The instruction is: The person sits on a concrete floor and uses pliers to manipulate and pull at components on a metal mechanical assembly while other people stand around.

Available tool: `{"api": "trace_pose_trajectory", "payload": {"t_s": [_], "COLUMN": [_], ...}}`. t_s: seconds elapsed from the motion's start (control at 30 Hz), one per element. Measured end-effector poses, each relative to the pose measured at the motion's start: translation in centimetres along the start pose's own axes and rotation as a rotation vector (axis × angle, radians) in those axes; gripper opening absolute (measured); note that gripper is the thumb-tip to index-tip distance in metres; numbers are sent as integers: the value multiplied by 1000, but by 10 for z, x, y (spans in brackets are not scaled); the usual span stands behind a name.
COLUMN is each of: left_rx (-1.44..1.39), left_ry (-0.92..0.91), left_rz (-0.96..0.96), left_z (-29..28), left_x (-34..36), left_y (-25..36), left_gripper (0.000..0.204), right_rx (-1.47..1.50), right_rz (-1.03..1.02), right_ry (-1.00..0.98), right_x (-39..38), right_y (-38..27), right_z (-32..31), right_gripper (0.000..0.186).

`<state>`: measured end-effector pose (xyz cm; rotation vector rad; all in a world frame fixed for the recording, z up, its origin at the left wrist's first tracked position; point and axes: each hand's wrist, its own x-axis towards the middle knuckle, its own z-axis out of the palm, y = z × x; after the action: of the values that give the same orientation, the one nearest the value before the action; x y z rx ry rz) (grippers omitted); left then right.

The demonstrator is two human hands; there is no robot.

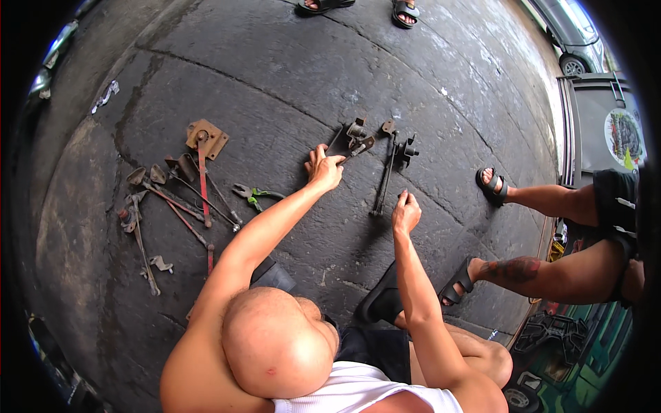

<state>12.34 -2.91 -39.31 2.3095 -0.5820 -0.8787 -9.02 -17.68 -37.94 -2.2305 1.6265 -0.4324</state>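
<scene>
My left hand (324,168) is closed on the near end of a black metal linkage (357,143), a bracket with a short rod lying on the dark floor. Just right of it is a second black linkage (387,168) with a long thin rod, and a small black bracket (407,151) lies against its far end. My right hand (406,212) hovers beside that rod's near end, apart from it. Its fingers are curled together, and anything between them is hidden. Green-handled pliers (253,195) rest on the floor left of my left forearm.
Rusty metal parts lie at the left: a square plate (206,140) with a red lever (204,182), several rods, and a small bracket (162,263). A person's sandaled foot (491,186) stands at right, and another person's sandals (405,14) show at the far edge.
</scene>
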Motion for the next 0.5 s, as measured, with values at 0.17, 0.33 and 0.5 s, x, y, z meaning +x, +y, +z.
{"api": "trace_pose_trajectory", "payload": {"t_s": [0.17, 0.33, 0.5], "left_rx": [-32, -289, -327], "left_ry": [-103, -270, -159], "left_rz": [-13, 29, 191], "left_z": [-9, -20, -4], "left_x": [12, 15, -24], "left_y": [-9, -30, -43], "left_gripper": [34, 33, 34], "right_rx": [113, 518, 657], "right_rz": [-6, 249, 387], "right_ry": [-70, -314, -539], "right_x": [-21, -8, -1], "right_y": [-33, -90, -114], "right_z": [10, 48, 69], "right_gripper": [31, 54, 70]}}
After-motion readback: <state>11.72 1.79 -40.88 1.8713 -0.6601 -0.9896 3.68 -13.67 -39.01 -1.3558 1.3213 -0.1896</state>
